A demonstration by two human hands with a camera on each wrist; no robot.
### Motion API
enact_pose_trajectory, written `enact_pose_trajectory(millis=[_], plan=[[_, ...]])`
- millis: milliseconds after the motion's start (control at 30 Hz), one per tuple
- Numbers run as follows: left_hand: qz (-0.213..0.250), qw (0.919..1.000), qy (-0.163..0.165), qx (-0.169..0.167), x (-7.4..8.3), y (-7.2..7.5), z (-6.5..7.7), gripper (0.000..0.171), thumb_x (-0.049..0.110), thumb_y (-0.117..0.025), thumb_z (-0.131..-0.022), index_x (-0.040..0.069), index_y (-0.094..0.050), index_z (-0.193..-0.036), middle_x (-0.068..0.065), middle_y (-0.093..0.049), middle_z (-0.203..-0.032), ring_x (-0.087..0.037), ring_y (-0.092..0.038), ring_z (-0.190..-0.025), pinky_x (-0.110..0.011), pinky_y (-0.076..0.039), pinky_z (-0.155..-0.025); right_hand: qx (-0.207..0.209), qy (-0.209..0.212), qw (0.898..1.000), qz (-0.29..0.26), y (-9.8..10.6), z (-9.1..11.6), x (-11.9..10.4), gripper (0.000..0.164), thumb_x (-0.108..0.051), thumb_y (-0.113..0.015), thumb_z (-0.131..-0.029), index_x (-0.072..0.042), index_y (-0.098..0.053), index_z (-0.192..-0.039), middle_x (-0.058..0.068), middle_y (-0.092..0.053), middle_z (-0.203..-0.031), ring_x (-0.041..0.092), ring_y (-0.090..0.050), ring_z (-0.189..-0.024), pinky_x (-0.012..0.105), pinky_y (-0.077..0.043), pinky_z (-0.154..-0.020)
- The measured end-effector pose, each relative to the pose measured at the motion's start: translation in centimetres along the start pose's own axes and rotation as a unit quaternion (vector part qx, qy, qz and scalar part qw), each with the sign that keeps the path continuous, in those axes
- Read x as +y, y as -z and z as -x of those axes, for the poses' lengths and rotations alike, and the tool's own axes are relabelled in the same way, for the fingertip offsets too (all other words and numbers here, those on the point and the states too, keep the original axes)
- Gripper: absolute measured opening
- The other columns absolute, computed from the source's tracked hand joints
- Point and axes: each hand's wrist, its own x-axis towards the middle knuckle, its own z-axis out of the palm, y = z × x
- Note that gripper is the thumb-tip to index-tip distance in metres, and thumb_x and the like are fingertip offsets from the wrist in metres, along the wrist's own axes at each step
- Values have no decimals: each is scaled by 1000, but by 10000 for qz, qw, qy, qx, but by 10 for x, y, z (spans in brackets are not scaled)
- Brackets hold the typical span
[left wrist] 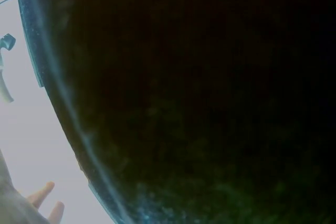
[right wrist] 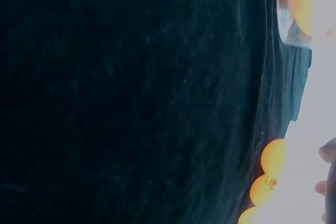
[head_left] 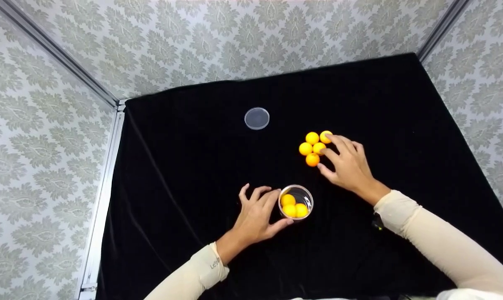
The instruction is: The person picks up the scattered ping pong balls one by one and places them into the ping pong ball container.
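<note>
In the head view, my left hand [head_left: 255, 214] holds a clear round jar [head_left: 311, 199] from its left side, thumb at the near side and fingertips at the far rim. Three orange table tennis balls [head_left: 289, 210] lie inside the jar. Farther off and to the right, several more loose table tennis balls [head_left: 305, 148] sit in a cluster on the cloth. My right hand [head_left: 349, 166] reaches over the cluster's right side, fingers spread and bent, fingertips at the balls; a firm grasp cannot be seen. The right wrist view catches the jar [right wrist: 286, 32] and some balls [right wrist: 273, 157] at its edge.
A clear round lid [head_left: 257, 118] lies flat on the black cloth [head_left: 193, 137], beyond the jar and to its left. Patterned walls [head_left: 218, 37] with metal framing stand behind and at both sides of the table. The left wrist view is mostly dark cloth.
</note>
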Motion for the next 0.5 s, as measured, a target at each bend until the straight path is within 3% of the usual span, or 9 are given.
enact_pose_trajectory(millis=[500], plan=[[-31,10000,49,-77,1,0,-1,76,72,-62,-87,14,-57,-136,1,-69,-127,-25,-57,-124,-73,-27,-106,-102,-583,9981,169,-12,-9,31,37,-40,-74,-85,-13,-72,-111,12,-54,-150,39,-52,-130,61,-41,-92]])
